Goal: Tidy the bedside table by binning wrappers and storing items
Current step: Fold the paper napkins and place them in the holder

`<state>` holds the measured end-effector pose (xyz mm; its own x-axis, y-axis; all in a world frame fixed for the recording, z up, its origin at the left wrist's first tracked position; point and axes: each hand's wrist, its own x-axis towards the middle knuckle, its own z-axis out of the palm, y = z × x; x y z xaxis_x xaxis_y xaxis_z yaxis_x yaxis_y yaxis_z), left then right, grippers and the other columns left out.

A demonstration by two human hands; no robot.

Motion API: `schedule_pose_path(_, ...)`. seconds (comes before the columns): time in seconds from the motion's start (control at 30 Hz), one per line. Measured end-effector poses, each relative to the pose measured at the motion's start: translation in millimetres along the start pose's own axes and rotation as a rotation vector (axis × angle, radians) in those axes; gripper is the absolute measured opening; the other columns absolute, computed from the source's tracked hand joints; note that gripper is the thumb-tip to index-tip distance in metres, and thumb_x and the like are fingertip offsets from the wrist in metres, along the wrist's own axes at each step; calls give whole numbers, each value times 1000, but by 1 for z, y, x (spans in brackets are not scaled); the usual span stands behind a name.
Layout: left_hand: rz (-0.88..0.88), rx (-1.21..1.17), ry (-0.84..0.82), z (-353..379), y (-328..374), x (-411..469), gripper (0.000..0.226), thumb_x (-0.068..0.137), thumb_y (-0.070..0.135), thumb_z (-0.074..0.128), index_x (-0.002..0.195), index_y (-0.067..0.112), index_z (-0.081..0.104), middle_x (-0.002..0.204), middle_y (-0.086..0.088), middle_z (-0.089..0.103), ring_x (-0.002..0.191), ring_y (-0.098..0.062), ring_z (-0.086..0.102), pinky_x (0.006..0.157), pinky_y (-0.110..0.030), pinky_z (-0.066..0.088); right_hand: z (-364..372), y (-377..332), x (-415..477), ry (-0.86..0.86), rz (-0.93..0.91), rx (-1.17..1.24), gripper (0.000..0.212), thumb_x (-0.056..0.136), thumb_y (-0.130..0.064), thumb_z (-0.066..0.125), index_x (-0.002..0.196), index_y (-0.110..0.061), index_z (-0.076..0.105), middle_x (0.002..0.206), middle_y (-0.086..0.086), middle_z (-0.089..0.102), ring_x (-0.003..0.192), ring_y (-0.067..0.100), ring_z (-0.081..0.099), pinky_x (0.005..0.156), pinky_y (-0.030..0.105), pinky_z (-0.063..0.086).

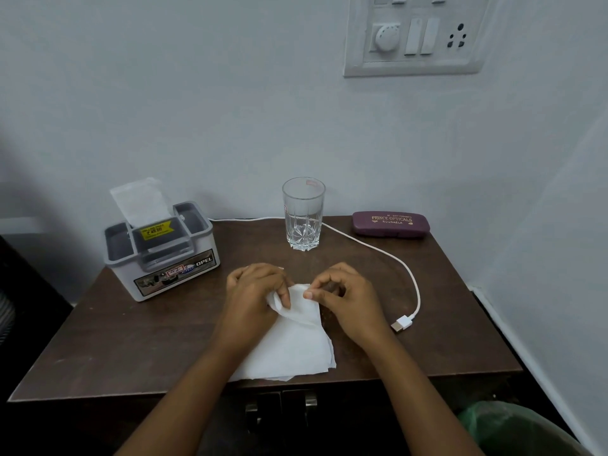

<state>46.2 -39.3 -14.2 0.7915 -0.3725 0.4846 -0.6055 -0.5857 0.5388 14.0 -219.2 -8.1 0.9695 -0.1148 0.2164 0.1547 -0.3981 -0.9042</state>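
- both my hands are on the white tissue (289,343) at the front middle of the bedside table (131,340)
- left hand (255,299) pinching its top edge, right hand (342,297) pinching the same edge just beside it
- glass (303,213) sits behind, tissue box (163,250) back left

Ahead of me a plain, pale grey-blue wall (197,93) rises behind the surface (131,340), a dark brown wood-grain top pushed up against it. A white switch panel (414,34) with a round dial, rocker switches and a socket sits high on that wall to my right. A side wall (559,225) of the same pale colour closes in on the right, with a white skirting (513,343) along its foot, and below the front edge two metal handles (311,399) sit side by side in soft, even light.
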Motion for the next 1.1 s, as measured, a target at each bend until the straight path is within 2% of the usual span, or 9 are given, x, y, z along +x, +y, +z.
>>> schedule_pose_path(0.13, -6, 44, 38, -2, 2, 0, 31, 53, 3, 57, 65, 32, 52, 77, 20, 55, 90, 6, 47, 90, -18, 20, -2, -2, 1, -4, 9, 78, 12, 69, -20, 81, 65, -24, 70, 81, 1, 60, 63, 7, 48, 62, 17, 42)
schedule_pose_path(0.23, 2, 47, 45, -1, 2, 0, 30, 54, 5, 60, 67, 32, 52, 73, 19, 53, 88, 7, 46, 89, -18, 21, -3, -2, 2, 22, 0, 131, 14, 70, -17, 80, 65, -22, 68, 82, 7, 61, 66, 14, 50, 65, 25, 44)
schedule_pose_path(0.33, 3, 45, 56, -1, 2, 0, 30, 54, 4, 57, 66, 31, 52, 72, 19, 53, 86, 6, 47, 89, -20, 22, -4, 0, 2, 37, 15, 150, 13, 72, -16, 78, 66, -21, 68, 80, 3, 61, 69, 16, 53, 69, 32, 47)
schedule_pose_path(0.47, 10, 57, 74, -4, 5, -1, 31, 54, 1, 55, 63, 30, 50, 71, 16, 54, 82, 3, 46, 87, -19, 22, -3, 3, 1, 19, 47, 115, 8, 83, -31, 68, 80, -24, 69, 85, -8, 65, 74, 7, 58, 76, 34, 50)
schedule_pose_path(0.6, -30, 57, 114, -4, 9, 0, 36, 59, 3, 53, 76, 34, 46, 75, 23, 52, 82, 8, 43, 89, -13, 21, -4, 0, 0, -88, 101, 31, 17, 86, -45, 59, 90, -33, 70, 94, -12, 69, 86, 7, 62, 85, 36, 52)
schedule_pose_path(0.77, -46, 74, 127, -2, 10, 0, 31, 70, 7, 56, 81, 34, 46, 78, 24, 51, 88, 11, 44, 91, -10, 18, -7, -4, -2, -112, 77, 113, 9, 87, -33, 63, 89, -33, 72, 93, -14, 70, 83, 5, 61, 86, 35, 51)
schedule_pose_path(0.93, -10, 81, 132, -3, 9, 2, 34, 65, 12, 62, 70, 39, 41, 89, 19, 56, 94, -1, 47, 83, -29, 25, -6, -2, -2, -2, 56, 171, 8, 86, -22, 65, 88, -24, 73, 94, -7, 70, 81, 3, 59, 78, 23, 49)
schedule_pose_path(1.0, -9, 80, 125, -3, 10, 1, 32, 66, 12, 62, 69, 37, 42, 89, 21, 57, 94, -1, 48, 83, -28, 25, -6, -1, -1, 12, 56, 184, 8, 86, -20, 66, 87, -22, 73, 93, -6, 70, 79, 3, 58, 76, 21, 48)
schedule_pose_path(1.1, -14, 74, 102, -3, 9, 0, 20, 67, 13, 62, 68, 29, 50, 85, 27, 55, 94, 3, 47, 90, -17, 21, -5, 4, 0, -9, 33, 125, 7, 83, -21, 69, 86, -25, 72, 93, -8, 68, 79, 6, 60, 77, 24, 50)
